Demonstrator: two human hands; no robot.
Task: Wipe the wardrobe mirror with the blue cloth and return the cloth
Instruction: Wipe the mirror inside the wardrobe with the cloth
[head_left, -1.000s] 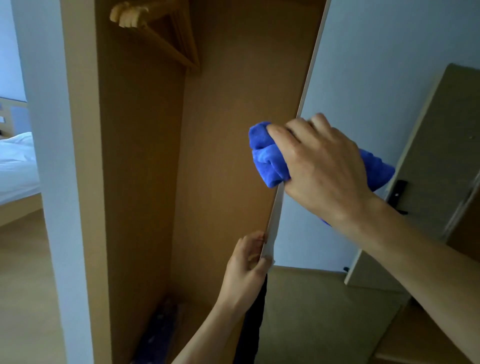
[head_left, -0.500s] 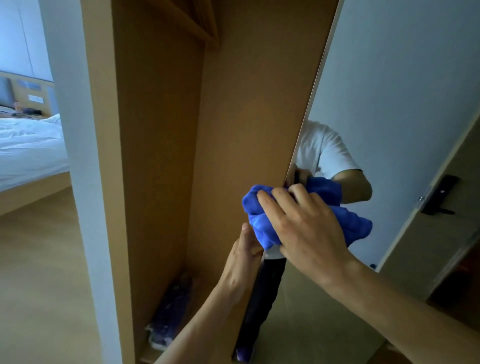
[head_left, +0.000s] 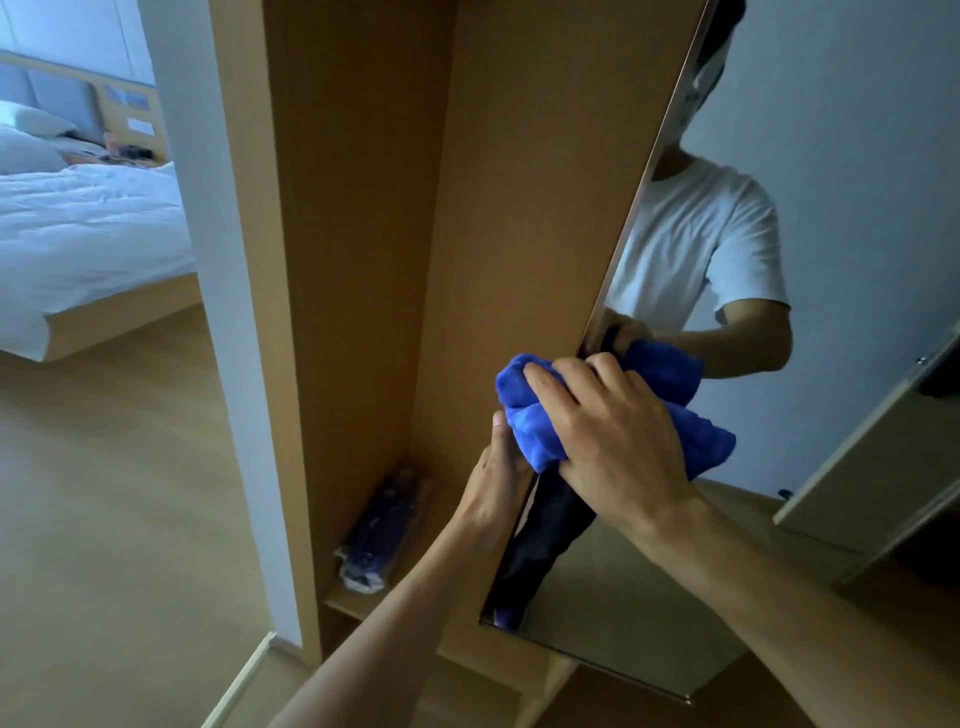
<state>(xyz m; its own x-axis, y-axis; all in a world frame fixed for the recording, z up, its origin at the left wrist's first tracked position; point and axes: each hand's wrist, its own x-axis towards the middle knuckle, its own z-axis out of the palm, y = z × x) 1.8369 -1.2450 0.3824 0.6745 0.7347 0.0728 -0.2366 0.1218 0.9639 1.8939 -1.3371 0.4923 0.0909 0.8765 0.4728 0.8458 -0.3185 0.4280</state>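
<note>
The wardrobe mirror (head_left: 841, 218) is a tall glass panel on the open door, its left edge running diagonally down the middle of the view. My right hand (head_left: 618, 441) grips the bunched blue cloth (head_left: 524, 410) and presses it against the mirror's left edge, low on the glass. My left hand (head_left: 496, 493) holds that same door edge just below the cloth, fingers wrapped behind it. The mirror reflects a person in a white T-shirt and the cloth.
The open wooden wardrobe (head_left: 363, 234) stands left of the mirror, with a wrapped dark bundle (head_left: 384, 525) on its bottom shelf. A white wall edge (head_left: 208, 260) borders it. A bed (head_left: 78, 228) lies at far left on a wooden floor (head_left: 104, 519).
My right hand has carried the cloth down the mirror's left edge, from upper to lower glass, and now sits just above my left hand. The view has tilted downward.
</note>
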